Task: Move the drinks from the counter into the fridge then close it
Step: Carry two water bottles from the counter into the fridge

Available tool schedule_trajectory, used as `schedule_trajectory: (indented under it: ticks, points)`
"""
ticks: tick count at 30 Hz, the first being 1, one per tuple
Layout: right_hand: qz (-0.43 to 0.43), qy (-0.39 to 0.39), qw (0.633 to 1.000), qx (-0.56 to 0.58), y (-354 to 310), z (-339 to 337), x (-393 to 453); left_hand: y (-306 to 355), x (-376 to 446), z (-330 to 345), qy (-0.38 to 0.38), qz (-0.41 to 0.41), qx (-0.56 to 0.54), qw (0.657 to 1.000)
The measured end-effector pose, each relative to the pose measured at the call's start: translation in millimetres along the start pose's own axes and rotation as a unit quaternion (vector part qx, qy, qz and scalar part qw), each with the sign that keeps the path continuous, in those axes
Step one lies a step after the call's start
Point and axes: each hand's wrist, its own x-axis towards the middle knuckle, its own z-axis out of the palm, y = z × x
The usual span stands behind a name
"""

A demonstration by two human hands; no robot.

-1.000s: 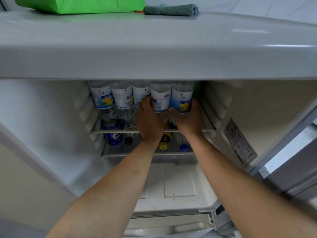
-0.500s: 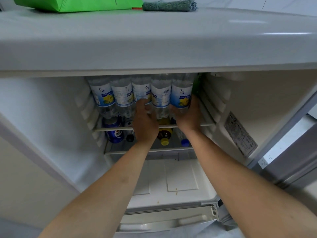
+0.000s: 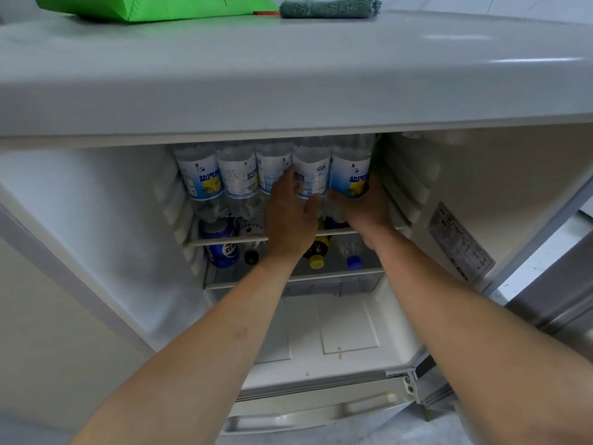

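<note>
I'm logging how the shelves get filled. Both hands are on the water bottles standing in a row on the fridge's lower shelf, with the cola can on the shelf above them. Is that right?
Not quite: the shelves are swapped. The head view shows the left hand and right hand on water bottles standing in a row on the upper shelf, with the cola can on the shelf below them.

Both arms outstretched; left hand and right hand curled, gripping.

Five bottles stand side by side on the upper shelf in the fridge. Cans and bottles lie on the shelf below. A cloth rests on top of the fridge.
</note>
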Motion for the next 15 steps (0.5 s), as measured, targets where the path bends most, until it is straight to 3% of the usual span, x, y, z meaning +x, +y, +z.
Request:
schedule_trajectory:
  ticks: [4,10,15]
  points:
    - [0.008,-0.043,0.999,0.001,-4,-9,2,10,1,16,0.057,-0.027,0.007,0.998]
    - [0.011,-0.122,0.992,-0.003,-8,-19,10,15,13,27,0.027,-0.128,0.076,0.988]
    - [0.028,-0.132,0.991,0.01,-8,-20,17,20,10,36,0.06,-0.113,0.047,0.991]
